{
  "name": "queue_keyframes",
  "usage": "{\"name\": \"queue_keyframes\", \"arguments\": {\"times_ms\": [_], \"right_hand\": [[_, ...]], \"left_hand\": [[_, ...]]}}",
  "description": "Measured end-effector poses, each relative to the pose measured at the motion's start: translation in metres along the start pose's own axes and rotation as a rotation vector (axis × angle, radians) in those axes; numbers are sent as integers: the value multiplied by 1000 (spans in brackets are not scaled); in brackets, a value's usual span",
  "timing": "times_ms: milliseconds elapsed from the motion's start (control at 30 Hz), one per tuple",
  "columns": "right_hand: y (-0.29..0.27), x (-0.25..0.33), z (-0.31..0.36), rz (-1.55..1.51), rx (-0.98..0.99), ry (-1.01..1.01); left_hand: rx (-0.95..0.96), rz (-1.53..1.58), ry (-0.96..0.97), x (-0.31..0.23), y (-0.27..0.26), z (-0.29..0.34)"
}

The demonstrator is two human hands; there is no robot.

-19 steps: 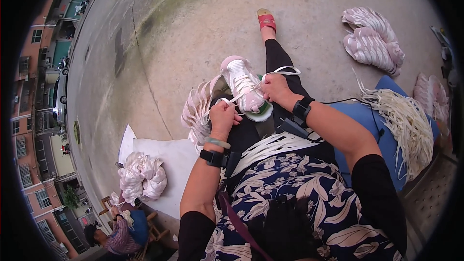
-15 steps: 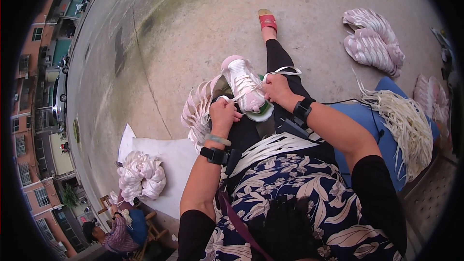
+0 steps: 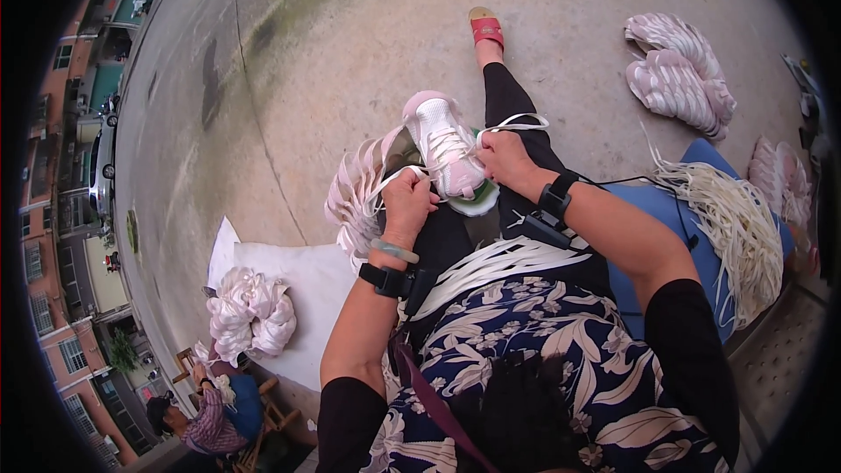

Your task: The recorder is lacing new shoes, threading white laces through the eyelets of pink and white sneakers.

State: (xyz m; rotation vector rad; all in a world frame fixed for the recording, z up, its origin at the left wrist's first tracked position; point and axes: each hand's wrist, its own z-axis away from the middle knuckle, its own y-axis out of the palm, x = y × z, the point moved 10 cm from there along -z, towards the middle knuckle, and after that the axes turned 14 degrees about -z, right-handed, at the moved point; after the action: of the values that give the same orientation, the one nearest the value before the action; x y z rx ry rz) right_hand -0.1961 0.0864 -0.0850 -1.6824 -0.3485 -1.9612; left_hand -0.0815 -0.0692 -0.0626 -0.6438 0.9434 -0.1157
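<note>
A pink and white sneaker upper (image 3: 442,142) sits between my knees on a green and white support (image 3: 477,201), with white lace threaded across its front. My left hand (image 3: 408,207) is closed in a pinch on the lace at the upper's left edge, and a loop of white lace (image 3: 382,184) hangs beside it. On the right edge, my right hand (image 3: 510,160) pinches the lace too; its loose length (image 3: 530,122) sticks out over my right leg. Left of the upper, a fanned row of pink and white uppers (image 3: 355,188) leans by my left knee.
White laces (image 3: 495,264) lie across my lap. More cream laces (image 3: 731,232) drape over a blue cloth (image 3: 653,219) at right. Bundles of uppers rest on the ground at far right (image 3: 679,74) and on a white sheet (image 3: 311,315) at left. Another person (image 3: 206,420) sits at lower left.
My left hand has shifted slightly up and in toward the upper, and the lace there now loops out to the left. My right hand stays almost in place.
</note>
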Motion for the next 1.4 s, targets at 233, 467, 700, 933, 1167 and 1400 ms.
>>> {"name": "queue_keyframes", "arguments": {"times_ms": [233,467,700,933,1167,1400], "right_hand": [[20,-1,-5,108,180,8],[-1,8,12,218,130,182],[50,80,41,387,406,-564],[50,72,29,406,325,-499],[49,53,13,240,274,-248],[47,40,4,139,227,-121]], "left_hand": [[-60,74,-16,2,-3,-1],[-55,114,-16,2,-2,-7],[-26,167,6,3,2,-7],[-15,144,40,-3,3,-7],[-433,-484,619,-57,-11,8],[-292,-432,427,-48,-18,20]]}}
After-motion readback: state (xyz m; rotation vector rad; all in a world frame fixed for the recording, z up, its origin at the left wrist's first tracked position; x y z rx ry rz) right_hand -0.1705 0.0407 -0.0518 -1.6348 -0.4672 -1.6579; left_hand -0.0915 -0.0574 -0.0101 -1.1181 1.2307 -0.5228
